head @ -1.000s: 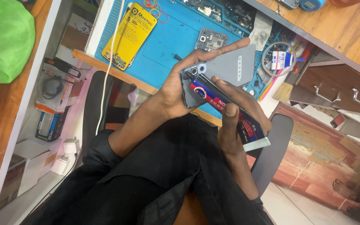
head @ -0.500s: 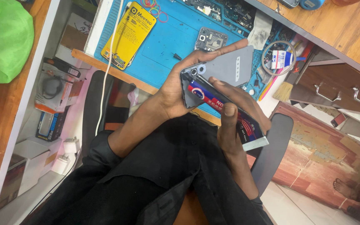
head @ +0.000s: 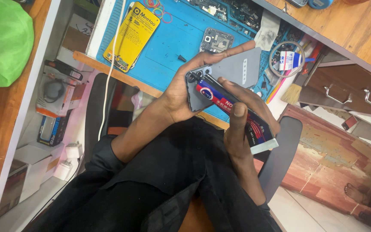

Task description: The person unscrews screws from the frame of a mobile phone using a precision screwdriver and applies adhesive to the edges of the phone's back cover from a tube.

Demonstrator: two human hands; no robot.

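Phone (head: pixel 211 92) sits clamped in left hand (head: pixel 181 92) grip, right hand (head: pixel 241 124) pinching its lower end.

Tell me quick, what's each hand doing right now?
Left hand: closed around the phone.
Right hand: gripping the same phone's lower end, thumb on top.

Looked like a small phone-repair workshop: blue work mat (head: pixel 168 47) strewn with an opened phone frame (head: pixel 217 40), loose circuit boards (head: pixel 232 8) and a yellow battery (head: pixel 132 36); brush (head: pixel 292 93) and tape roll (head: pixel 285 60) alongside, boxed accessories (head: pixel 54 105) shelved under the wooden bench (head: pixel 357 30).
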